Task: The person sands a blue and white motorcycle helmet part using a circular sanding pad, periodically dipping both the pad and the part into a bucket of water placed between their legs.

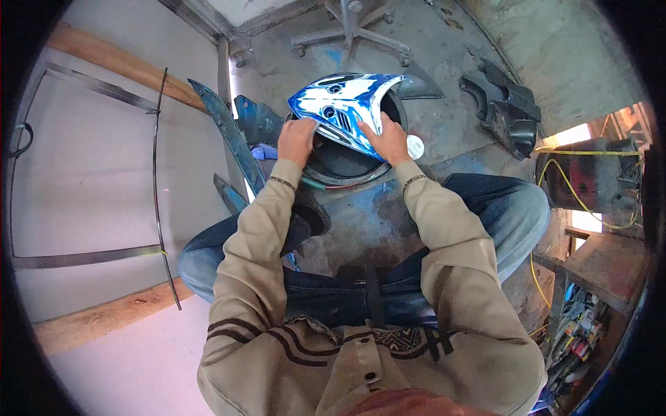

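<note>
A blue and white motorcycle fairing panel [362,104] with round holes and slots lies tilted across a round black tub [343,170]. My right hand [388,141] grips the panel's near right edge, thumb on the painted face; the other fingers are mostly hidden. At the panel's near left edge my left hand [296,141] is closed, its fingers curled at the rim. Their tips are hard to make out. To the right of the tub sits a small round white lid [415,146].
Blue panels [225,125] lean at the left beside a pale board wall. Black plastic parts [505,111] lie on the floor at the right. A wheeled stand base [352,31] stands at the back. A yellow cable [569,191] hangs near a wooden shelf [603,267].
</note>
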